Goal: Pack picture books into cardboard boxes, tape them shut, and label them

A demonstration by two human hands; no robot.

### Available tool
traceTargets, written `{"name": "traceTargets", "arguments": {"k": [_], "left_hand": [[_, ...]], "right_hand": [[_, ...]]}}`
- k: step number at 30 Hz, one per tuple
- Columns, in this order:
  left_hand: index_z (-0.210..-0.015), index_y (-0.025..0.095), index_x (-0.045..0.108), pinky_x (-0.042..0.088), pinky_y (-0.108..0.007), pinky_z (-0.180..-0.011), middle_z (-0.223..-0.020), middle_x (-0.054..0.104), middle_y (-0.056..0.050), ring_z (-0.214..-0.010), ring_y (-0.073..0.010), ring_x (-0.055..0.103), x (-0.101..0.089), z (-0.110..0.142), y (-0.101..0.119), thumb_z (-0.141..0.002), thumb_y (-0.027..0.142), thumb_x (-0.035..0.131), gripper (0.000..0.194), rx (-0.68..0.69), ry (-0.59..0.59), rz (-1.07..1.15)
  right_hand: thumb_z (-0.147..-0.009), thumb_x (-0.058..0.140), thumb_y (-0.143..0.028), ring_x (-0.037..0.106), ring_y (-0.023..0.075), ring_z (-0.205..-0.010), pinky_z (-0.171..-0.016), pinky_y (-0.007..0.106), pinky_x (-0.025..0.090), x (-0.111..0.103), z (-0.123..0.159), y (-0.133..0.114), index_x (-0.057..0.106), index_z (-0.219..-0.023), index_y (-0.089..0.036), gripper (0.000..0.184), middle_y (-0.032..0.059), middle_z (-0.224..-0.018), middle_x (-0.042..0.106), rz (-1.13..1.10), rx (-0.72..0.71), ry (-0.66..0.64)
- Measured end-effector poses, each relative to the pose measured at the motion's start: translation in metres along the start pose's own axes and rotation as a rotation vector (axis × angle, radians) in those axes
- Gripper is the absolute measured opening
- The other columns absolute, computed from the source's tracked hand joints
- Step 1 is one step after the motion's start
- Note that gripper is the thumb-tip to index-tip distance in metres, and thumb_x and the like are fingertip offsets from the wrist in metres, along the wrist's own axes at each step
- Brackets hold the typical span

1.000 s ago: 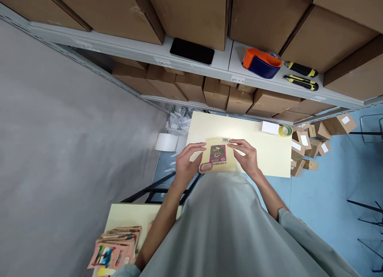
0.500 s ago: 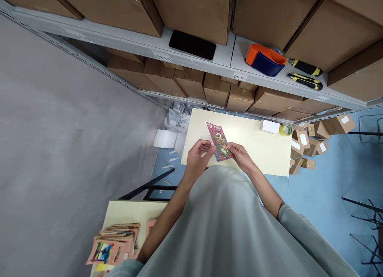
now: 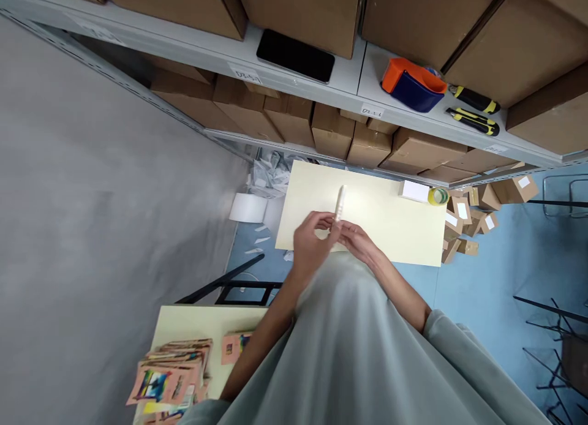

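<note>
Your left hand [image 3: 313, 246] has its grip pinched onto the near end of a thin, pale-edged paper booklet [image 3: 340, 203], edge-on above the cream rectangular surface [image 3: 381, 229]; your right hand [image 3: 361, 244] meets that end, its grip too hidden to tell.

Across the top of the frame, large brown boxes [image 3: 298, 15] stand on a grey shelf [image 3: 347, 76]; along its front lie a black phone [image 3: 295, 56], near top centre, and, at upper right, an orange-and-navy holder [image 3: 416, 93] beside two black-and-yellow cutters [image 3: 475, 122]; smaller cartons [image 3: 333, 131] line the level beneath; right of centre, a white box [image 3: 414, 191] sits just beside a yellow-green tape roll [image 3: 438, 196]; farther right, parcels [image 3: 475, 224] lie heaped; left of centre, crumpled white wrapping [image 3: 271, 175] lies near the grey wall [image 3: 101, 217].
</note>
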State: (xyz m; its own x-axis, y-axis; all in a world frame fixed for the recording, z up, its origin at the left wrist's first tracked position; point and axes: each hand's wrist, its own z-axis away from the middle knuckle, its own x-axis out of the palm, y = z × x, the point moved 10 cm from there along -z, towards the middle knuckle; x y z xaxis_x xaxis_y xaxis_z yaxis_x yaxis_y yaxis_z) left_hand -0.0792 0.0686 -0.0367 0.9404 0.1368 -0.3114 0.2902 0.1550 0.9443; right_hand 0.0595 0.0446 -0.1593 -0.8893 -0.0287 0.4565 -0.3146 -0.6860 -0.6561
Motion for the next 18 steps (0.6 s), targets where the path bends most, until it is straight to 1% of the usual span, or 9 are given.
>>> {"name": "traceTargets", "arguments": {"k": [2,3,5,8,11,12,14,16,18], "left_hand": [[-0.104,0.02,0.077,0.059,-0.028,-0.077,-0.093,0.077,-0.004,-0.081,-0.0172,0.071,-0.019,-0.012,-0.033,-0.089,0.035,0.068,0.023,-0.157,0.062,0.074],[-0.105,0.019,0.078,0.058,-0.027,-0.074,-0.092,0.077,-0.004,-0.079,-0.0171,0.07,-0.025,-0.017,-0.05,-0.089,0.037,0.068,0.026,-0.218,0.065,0.088],[-0.109,0.018,0.079,0.055,-0.026,-0.069,-0.094,0.078,-0.004,-0.077,-0.0163,0.068,-0.029,-0.026,-0.079,-0.089,0.04,0.067,0.032,-0.284,0.043,0.101],[-0.125,0.017,0.079,0.051,-0.025,-0.065,-0.091,0.075,-0.003,-0.07,-0.0139,0.062,-0.028,-0.035,-0.121,-0.09,0.039,0.064,0.044,-0.341,-0.012,0.104],[-0.14,0.015,0.074,0.05,-0.025,-0.062,-0.077,0.067,0.0,-0.064,-0.0131,0.059,-0.024,-0.041,-0.167,-0.089,0.035,0.061,0.056,-0.468,-0.088,0.121],[-0.142,0.014,0.072,0.05,-0.025,-0.061,-0.075,0.064,0.001,-0.063,-0.0131,0.059,-0.025,-0.045,-0.182,-0.088,0.033,0.062,0.058,-0.505,-0.098,0.131],[-0.14,0.012,0.072,0.052,-0.025,-0.062,-0.077,0.064,0.001,-0.063,-0.0132,0.06,-0.029,-0.058,-0.207,-0.086,0.03,0.063,0.057,-0.531,-0.084,0.139],[-0.135,0.011,0.074,0.056,-0.027,-0.065,-0.085,0.07,-0.003,-0.066,-0.0136,0.063,-0.036,-0.078,-0.229,-0.085,0.027,0.065,0.053,-0.507,-0.046,0.119],[-0.13,0.011,0.075,0.059,-0.029,-0.069,-0.098,0.077,-0.007,-0.07,-0.0146,0.067,-0.043,-0.101,-0.249,-0.082,0.022,0.066,0.05,-0.467,-0.006,0.067]], "right_hand": [[-0.067,0.1,-0.054,0.072,0.0193,-0.093,-0.091,0.032,0.058,-0.009,-0.002,-0.004,0.077,-0.101,-0.023,0.052,0.003,-0.099,0.08,-0.016,0.007,0.052],[-0.067,0.1,-0.054,0.071,0.0181,-0.091,-0.091,0.031,0.058,-0.014,-0.002,-0.006,0.076,-0.1,-0.024,0.051,0.0014,-0.097,0.08,0.007,-0.003,0.087],[-0.067,0.1,-0.054,0.07,0.016,-0.085,-0.088,0.03,0.056,-0.024,-0.006,-0.01,0.074,-0.097,-0.024,0.05,-0.0012,-0.09,0.077,0.074,-0.026,0.148],[-0.069,0.096,-0.056,0.068,0.0138,-0.075,-0.079,0.028,0.054,-0.03,-0.021,-0.011,0.071,-0.098,-0.023,0.051,-0.0035,-0.082,0.074,0.179,-0.051,0.211],[-0.074,0.092,-0.058,0.071,0.0143,-0.066,-0.063,0.025,0.047,-0.029,-0.052,-0.007,0.068,-0.102,-0.022,0.051,-0.0049,-0.076,0.07,0.271,-0.028,0.251],[-0.077,0.091,-0.057,0.072,0.0149,-0.062,-0.058,0.024,0.043,-0.027,-0.064,-0.004,0.068,-0.104,-0.021,0.05,-0.0059,-0.073,0.067,0.296,-0.008,0.262],[-0.084,0.088,-0.052,0.075,0.0158,-0.057,-0.053,0.022,0.039,-0.023,-0.09,0.002,0.067,-0.106,-0.021,0.043,-0.0081,-0.068,0.062,0.327,0.039,0.276],[-0.091,0.084,-0.041,0.077,0.0161,-0.058,-0.053,0.02,0.041,-0.017,-0.116,0.007,0.067,-0.11,-0.02,0.032,-0.0093,-0.065,0.06,0.325,0.076,0.281],[-0.095,0.079,-0.025,0.079,0.0154,-0.062,-0.058,0.019,0.047,-0.01,-0.141,0.011,0.068,-0.119,-0.02,0.027,-0.0088,-0.066,0.065,0.304,0.093,0.277]]}}
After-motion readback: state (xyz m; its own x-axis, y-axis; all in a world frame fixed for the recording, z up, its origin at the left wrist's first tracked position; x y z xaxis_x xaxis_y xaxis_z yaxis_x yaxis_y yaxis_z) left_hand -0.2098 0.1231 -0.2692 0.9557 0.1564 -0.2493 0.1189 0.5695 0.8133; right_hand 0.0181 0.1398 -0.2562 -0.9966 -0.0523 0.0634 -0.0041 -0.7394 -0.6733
